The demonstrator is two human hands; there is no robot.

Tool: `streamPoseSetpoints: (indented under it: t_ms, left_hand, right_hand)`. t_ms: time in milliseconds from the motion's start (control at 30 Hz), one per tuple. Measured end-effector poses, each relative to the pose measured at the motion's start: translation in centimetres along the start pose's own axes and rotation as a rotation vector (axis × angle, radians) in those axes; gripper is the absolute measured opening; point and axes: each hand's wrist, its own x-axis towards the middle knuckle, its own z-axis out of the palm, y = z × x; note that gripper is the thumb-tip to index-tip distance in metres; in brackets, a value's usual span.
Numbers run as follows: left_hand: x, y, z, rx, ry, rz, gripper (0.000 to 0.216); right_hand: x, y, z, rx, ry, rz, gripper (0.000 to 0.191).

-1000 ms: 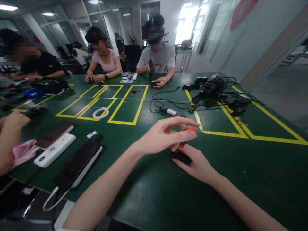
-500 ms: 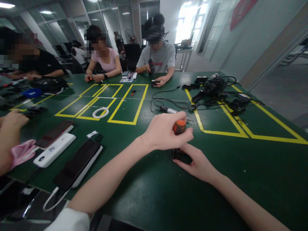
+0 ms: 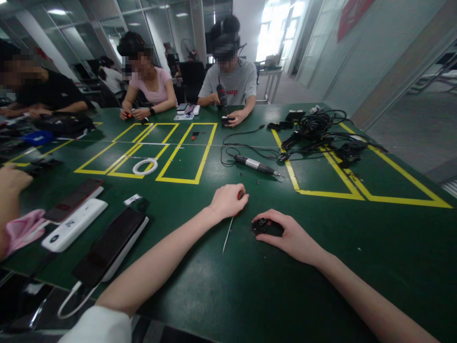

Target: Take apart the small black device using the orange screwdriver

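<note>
My left hand (image 3: 227, 200) is closed around the orange-and-black handle of a screwdriver (image 3: 228, 235). Its thin metal shaft points down toward the tabletop, to the left of my right hand. My right hand (image 3: 290, 237) grips a small black part (image 3: 260, 225) between thumb and fingers, low on the green table. A round raised piece shows on top of that part; its far side is covered by my fingers, and I cannot tell exactly what it is. Beyond both hands lies an electric screwdriver (image 3: 254, 164) with a silver band and a black cord.
Tangled black cables (image 3: 314, 128) lie at the far right. On the left are a black phone (image 3: 109, 243), a white power bank (image 3: 74, 226) and a pink cloth (image 3: 24, 233). A white ring (image 3: 144, 166) sits within yellow tape. Co-workers sit across the table, one holding a power driver (image 3: 222, 95).
My left hand has lifted the screwdriver off the black part and moved left and down, tilting the shaft. My right hand still holds the part in place.
</note>
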Motion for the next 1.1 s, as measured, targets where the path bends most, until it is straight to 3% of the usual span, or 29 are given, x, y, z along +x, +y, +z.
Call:
streamPoseSetpoints:
  t_ms: [167, 300, 400, 800, 1100]
  left_hand:
    - [-2.0, -0.5, 0.9, 0.161, 0.174, 0.448, 0.029]
    - [-3.2, -0.9, 0.5, 0.139, 0.103, 0.797, 0.051]
    - [-4.2, -0.8, 0.7, 0.188, 0.062, 0.936, 0.051]
    - [-4.1, 0.2, -1.8, 0.232, -0.052, 0.957, 0.039]
    - [-3.8, 0.0, -1.8, 0.214, -0.011, 1.039, 0.042]
  right_hand:
    - [0.2, 0.2, 0.0, 0.051, -0.006, 0.017, 0.023]
    - [0.2, 0.2, -0.2, 0.077, -0.006, 0.006, 0.02]
    - [0.3, -0.1, -0.4, 0.107, -0.037, -0.031, 0.02]
    - [0.4, -0.2, -0.4, 0.066, -0.047, -0.1, 0.017]
    - [0.4, 0.0, -0.3, 0.075, -0.037, -0.089, 0.014]
